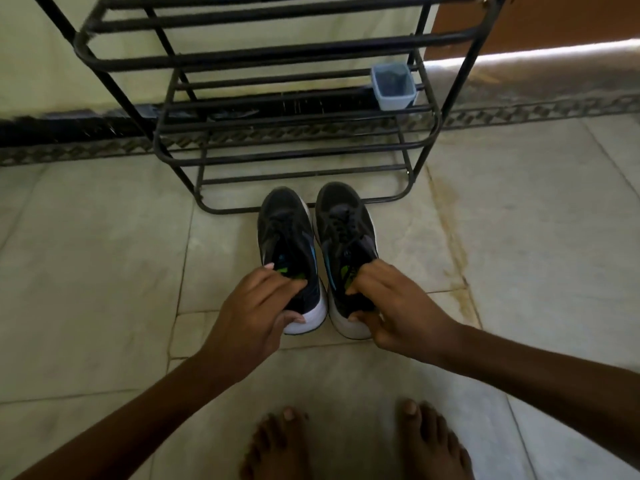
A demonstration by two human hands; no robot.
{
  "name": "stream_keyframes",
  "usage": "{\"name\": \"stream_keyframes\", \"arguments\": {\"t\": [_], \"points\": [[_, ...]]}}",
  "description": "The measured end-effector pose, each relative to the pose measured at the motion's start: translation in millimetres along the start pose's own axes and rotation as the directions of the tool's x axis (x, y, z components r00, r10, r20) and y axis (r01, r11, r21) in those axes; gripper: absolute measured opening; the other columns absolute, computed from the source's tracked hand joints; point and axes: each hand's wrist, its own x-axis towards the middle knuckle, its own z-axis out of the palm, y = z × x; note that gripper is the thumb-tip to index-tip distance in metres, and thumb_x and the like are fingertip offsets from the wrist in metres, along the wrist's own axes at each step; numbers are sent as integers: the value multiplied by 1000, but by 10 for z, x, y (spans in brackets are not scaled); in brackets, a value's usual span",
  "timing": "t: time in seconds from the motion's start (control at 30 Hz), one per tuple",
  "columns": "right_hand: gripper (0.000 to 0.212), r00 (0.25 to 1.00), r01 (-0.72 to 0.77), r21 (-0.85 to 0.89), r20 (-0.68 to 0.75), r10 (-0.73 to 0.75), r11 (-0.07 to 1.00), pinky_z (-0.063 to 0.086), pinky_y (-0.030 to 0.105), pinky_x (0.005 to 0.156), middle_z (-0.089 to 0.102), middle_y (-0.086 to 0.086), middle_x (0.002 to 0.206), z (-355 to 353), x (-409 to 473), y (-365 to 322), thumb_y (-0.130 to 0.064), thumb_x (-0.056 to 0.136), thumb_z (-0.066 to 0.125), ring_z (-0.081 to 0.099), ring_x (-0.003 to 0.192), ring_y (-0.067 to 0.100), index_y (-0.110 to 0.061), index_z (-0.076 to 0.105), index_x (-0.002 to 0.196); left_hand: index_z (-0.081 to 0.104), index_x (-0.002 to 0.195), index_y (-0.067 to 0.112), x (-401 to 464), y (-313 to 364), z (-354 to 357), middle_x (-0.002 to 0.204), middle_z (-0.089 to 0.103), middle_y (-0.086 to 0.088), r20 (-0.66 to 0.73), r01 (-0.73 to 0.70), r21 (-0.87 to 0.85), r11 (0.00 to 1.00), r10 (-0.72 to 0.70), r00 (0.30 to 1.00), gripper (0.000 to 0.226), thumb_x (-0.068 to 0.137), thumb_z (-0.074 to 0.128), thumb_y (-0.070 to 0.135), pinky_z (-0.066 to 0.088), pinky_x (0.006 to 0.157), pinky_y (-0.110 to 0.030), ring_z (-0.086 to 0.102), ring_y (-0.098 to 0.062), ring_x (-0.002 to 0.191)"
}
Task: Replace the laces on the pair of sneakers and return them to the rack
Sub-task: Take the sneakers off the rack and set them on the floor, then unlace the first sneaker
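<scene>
Place: a home, likely an entryway or hall corner.
Floor: pale stone tiles (121, 271) with a dark patterned border strip (519, 110) along the wall.
Furniture: a black metal shoe rack (287, 155) against a cream wall (31, 46).
Person: bare feet (433, 445) on the tiles.

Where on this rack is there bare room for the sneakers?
The rack's lower tiers are bare left of the plastic container on the right end. It is crowded by the bottom rail, where the sneakers, left hand and right hand sit.
</scene>
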Motion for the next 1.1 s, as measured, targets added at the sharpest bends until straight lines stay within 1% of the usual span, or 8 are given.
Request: {"name": "stream_keyframes", "arguments": {"t": [0.3,0.5,0.6,0.7,0.8,0.93,1.03,1.1], "points": [[28,991,-122,-26,48,123,992,49,42,65,57,12,96,671,-158,287,-7,76,75,53,86,31,-4,62,100,71,113,2,-456,-267,699,105,70,-9,85,81,78,994,-87,993,30,96,59,25,44,109,-40,62,-29,98],[36,988,-99,-97,112,110,990,54,42,64,59,14,98,821,-214,316,-9,72,84,57,86,32,-5,63,102,72,113,2,-522,-275,776,103,72,-11,127,66,85,994,-77,989,40,79,88,14,46,105,-42,64,-30,97],[39,988,-62,-116,136,78,991,55,43,71,60,13,103,783,-202,354,-22,79,83,58,91,31,-6,64,109,70,114,5,-492,-247,698,107,69,-9,134,107,44,993,-112,985,40,82,85,25,52,99,-47,58,-26,103],[48,994,-35,-74,97,42,997,48,35,81,59,9,108,601,-196,348,-49,92,68,56,97,25,-8,63,117,71,111,6,-392,-208,580,110,66,-7,59,144,8,990,-144,988,41,90,77,41,48,101,-39,57,-24,104],[49,996,-83,-27,-36,82,996,43,34,87,58,6,109,430,-138,436,-51,95,62,54,100,22,-9,62,120,71,110,5,-54,-212,473,110,67,-10,-27,107,19,994,-107,994,33,95,72,33,49,92,-39,60,-27,102],[30,970,-206,11,-131,205,979,46,37,84,56,8,109,407,39,685,-24,96,60,52,99,24,-7,60,120,59,138,13,530,-386,487,144,56,-8,239,96,80,992,-113,965,54,93,68,42,45,108,-51,52,-27,132],[31,960,-281,50,11,280,959,42,28,87,53,4,112,420,201,847,-19,89,70,49,102,21,-15,62,118,43,153,20,870,-462,550,158,44,-2,469,72,78,994,-100,878,83,86,70,60,34,118,-49,40,-23,145],[21,953,-292,70,102,285,954,41,25,86,53,2,106,422,296,899,-16,84,77,49,99,19,-18,68,103,36,157,21,1004,-490,621,159,43,-2,592,65,83,994,-101,800,94,83,69,69,33,118,-47,39,-22,146]]}}
